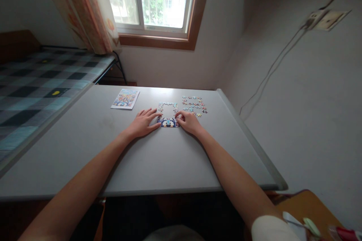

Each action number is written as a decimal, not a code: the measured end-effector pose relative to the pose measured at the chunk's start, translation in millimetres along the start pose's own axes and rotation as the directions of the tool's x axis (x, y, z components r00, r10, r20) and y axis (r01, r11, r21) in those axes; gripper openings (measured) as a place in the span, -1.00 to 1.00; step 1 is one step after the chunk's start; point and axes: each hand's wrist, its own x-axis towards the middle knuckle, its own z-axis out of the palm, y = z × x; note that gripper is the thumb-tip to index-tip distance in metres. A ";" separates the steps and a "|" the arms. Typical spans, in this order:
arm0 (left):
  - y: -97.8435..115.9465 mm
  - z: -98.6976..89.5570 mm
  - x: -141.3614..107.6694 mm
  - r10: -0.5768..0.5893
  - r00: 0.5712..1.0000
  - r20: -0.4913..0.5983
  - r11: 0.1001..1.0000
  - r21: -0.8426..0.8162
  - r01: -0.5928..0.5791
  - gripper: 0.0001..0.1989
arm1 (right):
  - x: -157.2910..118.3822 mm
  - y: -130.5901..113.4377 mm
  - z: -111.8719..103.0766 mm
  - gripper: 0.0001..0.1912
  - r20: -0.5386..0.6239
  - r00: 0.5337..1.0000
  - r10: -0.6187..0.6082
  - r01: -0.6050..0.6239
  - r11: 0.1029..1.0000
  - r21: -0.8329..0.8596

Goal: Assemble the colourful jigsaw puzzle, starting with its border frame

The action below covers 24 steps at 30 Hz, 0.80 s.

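A partly joined jigsaw puzzle (169, 123) lies flat on the table, its border forming a frame around a bare middle, with a dark blue and white figure along the near edge. My left hand (144, 122) rests at its left side, fingers spread, thumb and fingertips touching the border. On the opposite side my right hand (189, 121) has thumb and forefinger closed together at the right border; whatever is between them is too small to make out. Loose puzzle pieces (194, 101) are scattered just beyond my right hand.
A printed picture sheet (125, 99) lies on the grey table (158, 162), left of the puzzle. Beyond the table's left edge is a checked bed (56, 71). A white wall with a cable (263, 81) runs along the right. A wooden stool (308, 205) holding small items stands at lower right.
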 end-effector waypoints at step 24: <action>0.2 -0.4 -0.5 -0.008 1.000 -0.002 0.999 -0.041 0.008 -0.52 | -0.3 -0.4 -0.7 -0.83 0.001 1.000 -0.004 0.004 1.000 0.016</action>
